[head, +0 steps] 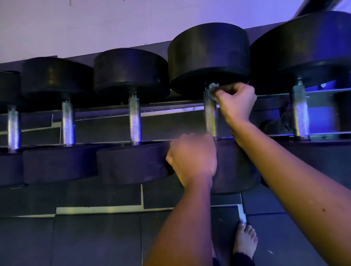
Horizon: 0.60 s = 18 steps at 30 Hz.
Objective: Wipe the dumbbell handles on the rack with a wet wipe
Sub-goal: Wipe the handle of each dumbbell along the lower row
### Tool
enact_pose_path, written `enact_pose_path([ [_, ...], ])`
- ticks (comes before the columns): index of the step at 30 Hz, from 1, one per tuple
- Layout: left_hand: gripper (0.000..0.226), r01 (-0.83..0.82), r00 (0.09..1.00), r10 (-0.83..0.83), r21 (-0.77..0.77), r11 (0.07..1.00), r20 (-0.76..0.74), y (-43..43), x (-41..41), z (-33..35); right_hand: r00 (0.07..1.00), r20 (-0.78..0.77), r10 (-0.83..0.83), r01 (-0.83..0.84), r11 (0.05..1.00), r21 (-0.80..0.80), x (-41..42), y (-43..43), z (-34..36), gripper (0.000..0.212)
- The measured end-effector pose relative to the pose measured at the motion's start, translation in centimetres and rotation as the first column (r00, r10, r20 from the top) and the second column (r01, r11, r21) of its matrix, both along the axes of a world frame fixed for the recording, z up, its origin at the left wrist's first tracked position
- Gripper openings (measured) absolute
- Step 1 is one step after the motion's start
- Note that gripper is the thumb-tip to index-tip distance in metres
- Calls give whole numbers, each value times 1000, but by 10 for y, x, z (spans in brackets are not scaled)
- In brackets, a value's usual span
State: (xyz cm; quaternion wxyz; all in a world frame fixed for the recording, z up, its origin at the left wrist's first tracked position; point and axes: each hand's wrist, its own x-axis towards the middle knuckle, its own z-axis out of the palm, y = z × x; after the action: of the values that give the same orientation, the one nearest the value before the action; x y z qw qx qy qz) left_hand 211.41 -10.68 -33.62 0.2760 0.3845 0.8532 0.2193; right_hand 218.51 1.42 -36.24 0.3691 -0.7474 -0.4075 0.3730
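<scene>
Several black dumbbells with knurled steel handles lie side by side on a dark rack [329, 91]. My right hand [235, 102] is closed on a crumpled wet wipe [213, 89], pressing it against the far end of the fourth handle [210, 115], just below that dumbbell's far head [209, 56]. My left hand [191, 156] is a fist resting on the near head of the same dumbbell, by the handle's near end. What the left hand holds, if anything, is hidden.
Other handles stand to the left [134, 120], [68, 123], [13, 129] and one to the right [298, 110]. A pale wall rises behind the rack. Dark rubber floor tiles [74, 253] lie below, with my bare foot [245, 241] on them.
</scene>
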Motion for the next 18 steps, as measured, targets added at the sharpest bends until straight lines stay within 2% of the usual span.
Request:
enact_pose_path([
  [4, 36, 1, 1000, -1, 3, 1000, -1, 0, 0, -1, 999, -40, 26, -28, 999, -43, -2, 2, -3, 16],
  [7, 30, 9, 1000, -9, 1, 1000, 13, 0, -1, -1, 984, -168, -58, 38, 992, -117, 1, 7, -8, 17],
  [10, 27, 13, 1000, -13, 0, 1000, 17, 0, -1, -1, 987, -149, -58, 34, 986, -163, 11, 2, -8, 10],
  [13, 29, 15, 1000, -15, 3, 1000, 21, 0, -1, 0, 979, -158, 131, -172, 943, -284, 24, -19, -3, 15],
  [15, 32, 9, 1000, -10, 6, 1000, 19, 0, 0, 1, 942, -128, 310, -335, 858, -389, 29, -31, 5, 18],
  [18, 36, 6, 1000, -6, 11, 1000, 15, 0, 1, 2, 901, -90, 425, -418, 792, -444, 27, -33, 16, 22],
])
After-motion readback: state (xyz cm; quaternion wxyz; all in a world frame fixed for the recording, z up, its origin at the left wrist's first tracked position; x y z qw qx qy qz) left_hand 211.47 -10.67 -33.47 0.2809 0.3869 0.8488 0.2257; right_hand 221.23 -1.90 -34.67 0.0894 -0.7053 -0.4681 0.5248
